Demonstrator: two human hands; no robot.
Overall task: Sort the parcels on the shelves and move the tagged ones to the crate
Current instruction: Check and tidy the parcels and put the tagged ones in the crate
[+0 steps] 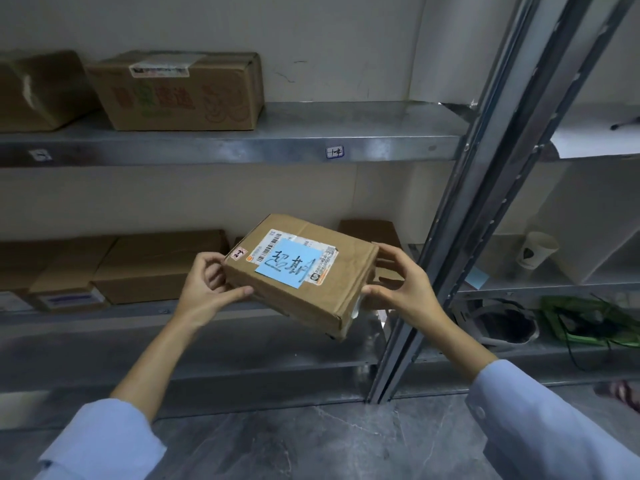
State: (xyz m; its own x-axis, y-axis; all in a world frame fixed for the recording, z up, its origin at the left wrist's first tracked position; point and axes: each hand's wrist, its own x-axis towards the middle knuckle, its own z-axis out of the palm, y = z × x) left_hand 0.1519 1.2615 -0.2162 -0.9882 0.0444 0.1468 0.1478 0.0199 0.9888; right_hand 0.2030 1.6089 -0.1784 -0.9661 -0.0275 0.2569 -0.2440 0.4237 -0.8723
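Left hand (211, 285) and right hand (401, 289) clasp the tagged parcel (349, 271) by its ends, before the shelf's (104, 322) front edge. Best keep it level, blue note (289, 266) up.

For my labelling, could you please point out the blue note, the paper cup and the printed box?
blue note (288, 264): head view, its written middle.
paper cup (536, 250): head view, its side wall.
printed box (180, 100): head view, its front face.
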